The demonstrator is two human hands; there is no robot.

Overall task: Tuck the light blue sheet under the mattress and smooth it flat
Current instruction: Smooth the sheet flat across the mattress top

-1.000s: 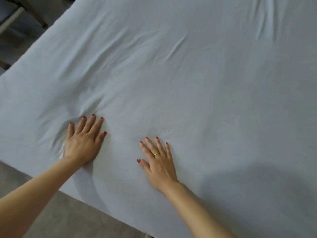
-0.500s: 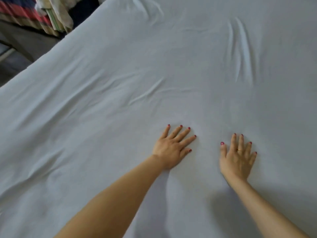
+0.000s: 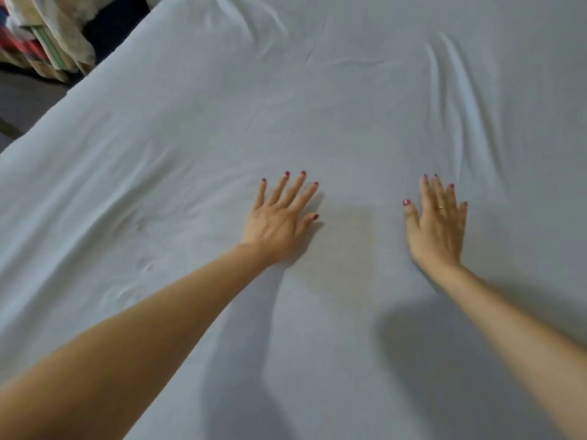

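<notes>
- A light blue cotton bed sheet [image 3: 333,100] covers a mattress and fills almost the whole view, from the near edge to the far edge.
- A person's bare left hand [image 3: 279,220] lies palm down on the sheet, a little left of the middle, with the fingers spread and pointing to the far side.
- The bare right hand [image 3: 436,225] lies palm down on the sheet to the right, fingers closer together and also pointing far.
- The two hands are apart, with a bare strip of sheet between them; neither hand grips or pinches any cloth.
- Both hands have red-painted nails, and a thin gold ring [image 3: 441,207] sits on one finger of the right hand.
- Both bare forearms reach in from the near corners, casting soft shadows on the sheet beneath them.
- Long raised creases [image 3: 457,100] run near to far in the sheet at the far right, beyond the right hand.
- Shallow wrinkles [image 3: 139,223] lie in the sheet to the left of the left hand.
- The sheet's left edge runs diagonally; whether it is tucked under there cannot be told.
- Beyond that edge, at the far left corner, is a pile of folded multicoloured fabrics [image 3: 47,36] above a dark floor [image 3: 28,103].
</notes>
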